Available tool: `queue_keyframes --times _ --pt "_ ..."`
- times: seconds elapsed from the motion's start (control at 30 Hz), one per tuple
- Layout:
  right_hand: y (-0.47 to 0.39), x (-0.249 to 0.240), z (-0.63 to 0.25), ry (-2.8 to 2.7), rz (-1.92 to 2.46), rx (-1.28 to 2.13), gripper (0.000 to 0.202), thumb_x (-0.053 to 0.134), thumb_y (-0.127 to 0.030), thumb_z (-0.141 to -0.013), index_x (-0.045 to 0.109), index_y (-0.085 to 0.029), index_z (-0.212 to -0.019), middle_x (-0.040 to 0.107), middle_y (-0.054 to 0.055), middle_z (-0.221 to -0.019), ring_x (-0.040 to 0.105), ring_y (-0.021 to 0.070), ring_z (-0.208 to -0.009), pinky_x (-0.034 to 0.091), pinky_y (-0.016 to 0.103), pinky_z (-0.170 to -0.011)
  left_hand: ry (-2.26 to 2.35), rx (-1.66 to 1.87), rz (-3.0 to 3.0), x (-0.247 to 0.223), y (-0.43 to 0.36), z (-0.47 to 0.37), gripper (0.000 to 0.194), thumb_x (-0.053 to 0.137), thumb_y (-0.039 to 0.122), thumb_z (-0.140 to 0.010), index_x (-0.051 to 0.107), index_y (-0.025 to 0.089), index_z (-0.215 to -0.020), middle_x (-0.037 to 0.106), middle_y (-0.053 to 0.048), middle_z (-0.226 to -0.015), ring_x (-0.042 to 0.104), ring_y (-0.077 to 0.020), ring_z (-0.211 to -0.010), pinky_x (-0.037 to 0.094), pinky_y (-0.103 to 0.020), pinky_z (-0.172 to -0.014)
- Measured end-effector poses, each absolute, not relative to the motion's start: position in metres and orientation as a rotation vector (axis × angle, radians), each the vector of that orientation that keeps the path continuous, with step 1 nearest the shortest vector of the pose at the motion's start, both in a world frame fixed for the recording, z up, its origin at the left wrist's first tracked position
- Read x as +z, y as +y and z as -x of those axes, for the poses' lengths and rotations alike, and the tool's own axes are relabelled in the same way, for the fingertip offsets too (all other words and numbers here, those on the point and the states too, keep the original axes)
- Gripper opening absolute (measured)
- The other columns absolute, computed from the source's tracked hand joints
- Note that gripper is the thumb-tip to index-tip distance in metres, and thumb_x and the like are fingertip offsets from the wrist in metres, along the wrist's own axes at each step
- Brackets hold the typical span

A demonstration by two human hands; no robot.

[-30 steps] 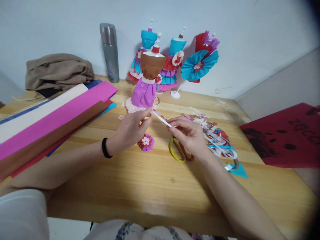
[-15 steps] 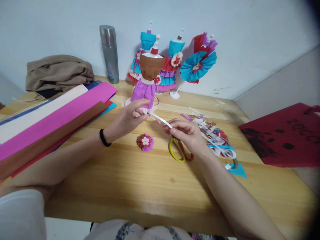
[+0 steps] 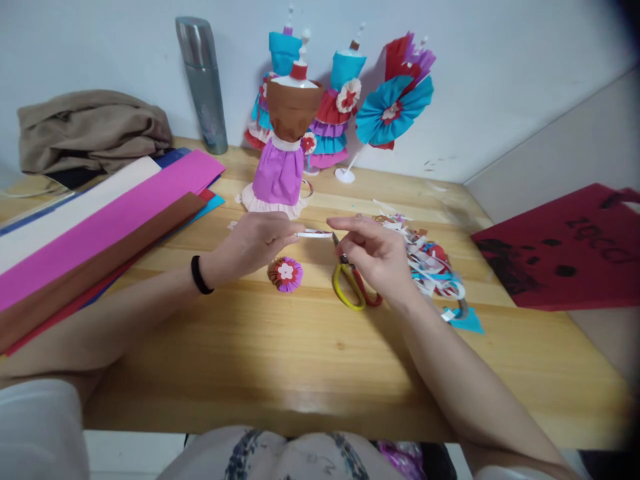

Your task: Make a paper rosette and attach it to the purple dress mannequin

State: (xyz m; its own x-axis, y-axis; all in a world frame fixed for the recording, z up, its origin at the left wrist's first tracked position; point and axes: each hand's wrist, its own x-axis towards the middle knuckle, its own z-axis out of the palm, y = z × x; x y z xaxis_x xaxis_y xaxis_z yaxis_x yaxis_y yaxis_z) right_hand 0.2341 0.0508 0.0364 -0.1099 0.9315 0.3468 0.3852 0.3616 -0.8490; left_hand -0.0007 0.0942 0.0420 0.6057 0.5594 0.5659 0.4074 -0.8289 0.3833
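Note:
My left hand (image 3: 250, 248), with a black band at the wrist, pinches one end of a narrow white strip (image 3: 315, 235). At the strip's other end is my right hand (image 3: 375, 253), index finger stretched out and thumb apart from it. Scissors (image 3: 349, 285) with yellow and red handles lie on the table under my right hand, which partly covers them. A round pleated paper rosette (image 3: 285, 273), purple and brown with a pale flower centre, lies just below the strip. Behind my left hand stands a small dress form (image 3: 281, 167) in a brown top and purple skirt.
More paper-dressed forms (image 3: 345, 100) and a tall flask (image 3: 203, 87) stand by the wall. Coloured paper sheets (image 3: 115, 220) and a brown cloth (image 3: 95, 130) lie left. Paper scraps (image 3: 433, 263) lie right, before a red bag (image 3: 565, 250).
The strip has passed from my right hand's grip to my left hand's pinch. My right hand's fingers have spread apart. The camera view has tilted down slightly.

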Motion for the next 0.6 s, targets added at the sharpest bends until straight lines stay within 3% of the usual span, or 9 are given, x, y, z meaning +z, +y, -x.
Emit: queue_keyframes --times 0.07,0.2,0.37,0.47,0.6 --pt "0.046 0.043 -0.230 -1.766 1.199 0.634 0.027 0.065 -0.028 -0.083 0.074 -0.019 -0.106 0.071 0.005 -0.079 0.057 0.0150 -0.057 0.044 0.030 -0.054 0.801 1.018 -2.590 0.040 0.094 -0.001 0.022 0.051 0.022 -0.096 0.073 0.017 -0.095 0.074 -0.003 -0.081 0.066 -0.0128 -0.072 0.046 -0.022 -0.064" --pt "0.040 0.048 -0.223 -1.885 1.217 0.568 0.018 0.064 -0.031 -0.086 0.076 -0.018 -0.085 0.069 0.003 -0.068 0.053 0.0135 -0.056 0.039 0.027 -0.053 0.769 1.089 -2.476 0.037 0.093 -0.006 0.017 0.058 0.019 -0.092 0.073 0.017 -0.098 0.074 -0.002 -0.080 0.066 -0.0116 -0.072 0.048 -0.021 -0.065" --pt "0.038 0.046 -0.220 -1.791 1.268 0.616 0.018 0.063 -0.029 -0.083 0.075 -0.016 -0.079 0.068 0.003 -0.063 0.052 0.0123 -0.052 0.038 0.026 -0.050 0.788 1.277 -2.390 0.035 0.088 -0.010 0.020 0.066 0.019 -0.087 0.071 0.015 -0.105 0.072 -0.010 -0.106 0.061 -0.0092 -0.066 0.050 -0.021 -0.058" --pt "0.038 0.045 -0.219 -1.705 1.286 0.654 0.017 0.065 -0.029 -0.080 0.075 -0.015 -0.078 0.068 0.002 -0.062 0.053 0.0120 -0.052 0.038 0.025 -0.049 0.761 1.353 -2.384 0.035 0.084 -0.011 0.015 0.065 0.021 -0.088 0.071 0.015 -0.101 0.071 -0.009 -0.101 0.056 -0.0074 -0.061 0.048 -0.021 -0.055" --pt "0.039 0.044 -0.219 -1.574 1.297 0.776 0.016 0.068 -0.031 -0.076 0.074 -0.016 -0.075 0.067 0.001 -0.060 0.052 0.0114 -0.050 0.038 0.024 -0.048 0.746 1.409 -2.382 0.036 0.083 -0.013 0.012 0.060 0.017 -0.090 0.071 0.016 -0.094 0.070 -0.006 -0.093 0.061 -0.0097 -0.070 0.050 -0.021 -0.060"
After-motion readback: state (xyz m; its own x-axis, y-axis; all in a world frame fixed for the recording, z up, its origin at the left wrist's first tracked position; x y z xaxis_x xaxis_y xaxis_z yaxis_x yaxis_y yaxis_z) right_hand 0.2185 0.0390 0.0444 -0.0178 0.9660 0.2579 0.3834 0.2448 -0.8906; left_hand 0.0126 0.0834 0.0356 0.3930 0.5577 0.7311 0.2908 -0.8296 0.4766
